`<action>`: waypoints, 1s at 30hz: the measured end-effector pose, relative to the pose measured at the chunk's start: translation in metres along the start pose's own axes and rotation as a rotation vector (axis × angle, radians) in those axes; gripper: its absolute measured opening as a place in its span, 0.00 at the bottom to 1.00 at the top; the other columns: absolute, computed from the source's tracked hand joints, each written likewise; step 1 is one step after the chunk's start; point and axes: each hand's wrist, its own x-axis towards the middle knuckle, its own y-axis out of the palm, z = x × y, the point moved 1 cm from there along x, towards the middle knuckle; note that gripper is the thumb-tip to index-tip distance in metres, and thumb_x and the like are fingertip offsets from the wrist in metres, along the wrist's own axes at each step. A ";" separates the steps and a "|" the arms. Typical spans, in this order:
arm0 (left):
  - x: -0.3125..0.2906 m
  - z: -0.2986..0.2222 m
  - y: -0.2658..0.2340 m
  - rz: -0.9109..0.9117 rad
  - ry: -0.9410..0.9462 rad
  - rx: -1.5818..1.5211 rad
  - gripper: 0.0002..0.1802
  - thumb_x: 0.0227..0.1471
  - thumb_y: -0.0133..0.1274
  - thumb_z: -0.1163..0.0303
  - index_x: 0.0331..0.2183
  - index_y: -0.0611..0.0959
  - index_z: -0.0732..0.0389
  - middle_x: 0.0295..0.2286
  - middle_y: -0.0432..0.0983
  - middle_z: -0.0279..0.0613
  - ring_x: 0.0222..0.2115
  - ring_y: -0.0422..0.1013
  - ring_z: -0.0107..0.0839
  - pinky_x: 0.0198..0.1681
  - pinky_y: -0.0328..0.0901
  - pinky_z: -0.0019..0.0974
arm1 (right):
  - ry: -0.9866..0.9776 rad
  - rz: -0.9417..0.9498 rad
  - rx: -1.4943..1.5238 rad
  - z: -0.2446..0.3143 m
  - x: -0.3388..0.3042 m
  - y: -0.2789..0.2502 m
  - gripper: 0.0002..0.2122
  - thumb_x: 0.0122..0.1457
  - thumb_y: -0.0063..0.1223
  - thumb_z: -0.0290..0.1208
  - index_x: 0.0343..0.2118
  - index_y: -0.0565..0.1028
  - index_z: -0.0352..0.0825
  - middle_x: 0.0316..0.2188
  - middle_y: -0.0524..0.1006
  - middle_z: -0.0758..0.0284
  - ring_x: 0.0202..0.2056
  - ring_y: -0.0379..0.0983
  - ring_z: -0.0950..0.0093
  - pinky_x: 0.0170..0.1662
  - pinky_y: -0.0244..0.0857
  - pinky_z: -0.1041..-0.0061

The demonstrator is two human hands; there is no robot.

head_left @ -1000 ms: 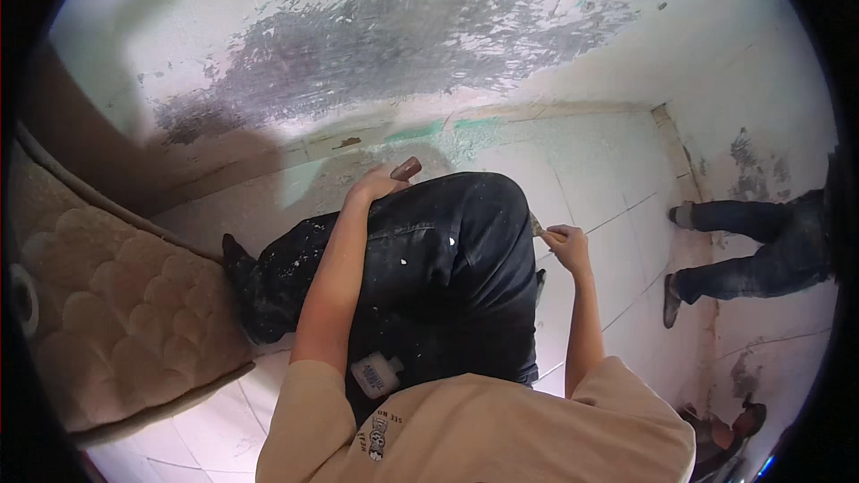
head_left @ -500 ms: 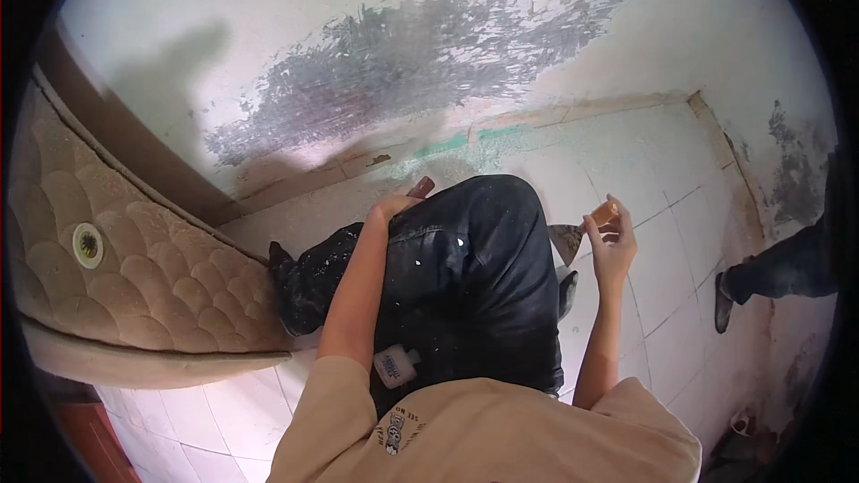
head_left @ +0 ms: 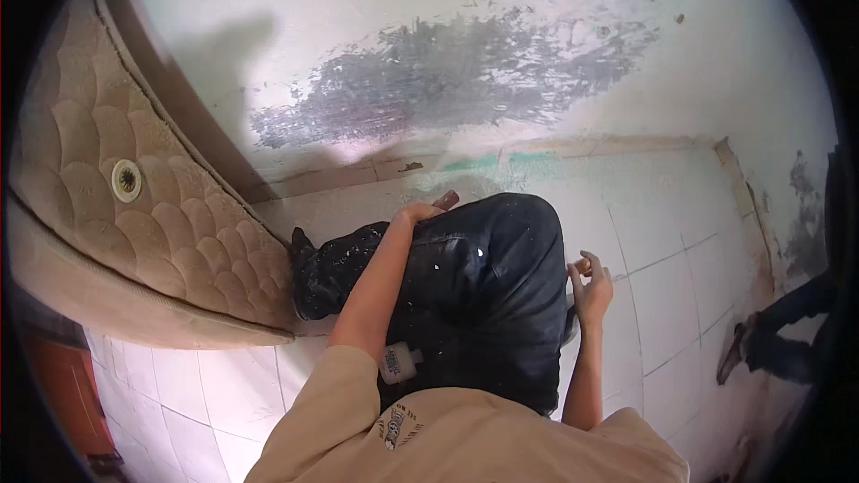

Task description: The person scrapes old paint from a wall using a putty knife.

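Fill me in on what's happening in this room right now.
A person crouches on a white tiled floor by a scraped, patchy wall. The left hand rests on the raised knee, gripping a brown handle; whatever is on its end is hidden. The right hand is lifted beside the knee, pinching a small orange-brown object too small to identify. A quilted mattress leans on the left. Another person's legs show at the far right.

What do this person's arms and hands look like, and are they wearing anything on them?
Both forearms are bare, as are the left hand and right hand: no gloves, watch or rings that I can make out. Short tan T-shirt sleeves end near the elbows. The shirt has a small dark printed emblem on the chest.
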 end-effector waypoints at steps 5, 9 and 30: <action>-0.015 -0.009 -0.001 -0.022 -0.003 -0.036 0.33 0.32 0.57 0.47 0.39 0.79 0.61 0.40 0.71 0.44 0.41 0.67 0.32 0.45 0.59 0.32 | 0.123 0.038 -0.017 0.004 -0.004 0.000 0.15 0.46 0.57 0.36 0.38 0.72 0.43 0.22 0.73 0.64 0.26 0.70 0.70 0.30 0.63 0.71; -0.026 -0.014 0.000 -0.005 0.014 -0.050 0.34 0.32 0.58 0.46 0.39 0.79 0.61 0.40 0.72 0.44 0.40 0.67 0.32 0.45 0.59 0.32 | 0.217 0.141 -0.072 -0.016 -0.018 0.019 0.15 0.45 0.56 0.41 0.34 0.73 0.39 0.23 0.75 0.60 0.27 0.72 0.66 0.31 0.64 0.69; 0.004 0.005 0.003 -0.101 -0.071 0.106 0.38 0.26 0.58 0.44 0.41 0.78 0.58 0.40 0.72 0.45 0.41 0.69 0.34 0.44 0.61 0.33 | 0.285 0.272 0.329 -0.049 -0.005 0.062 0.13 0.43 0.55 0.29 0.32 0.74 0.26 0.31 0.76 0.57 0.33 0.73 0.68 0.37 0.64 0.72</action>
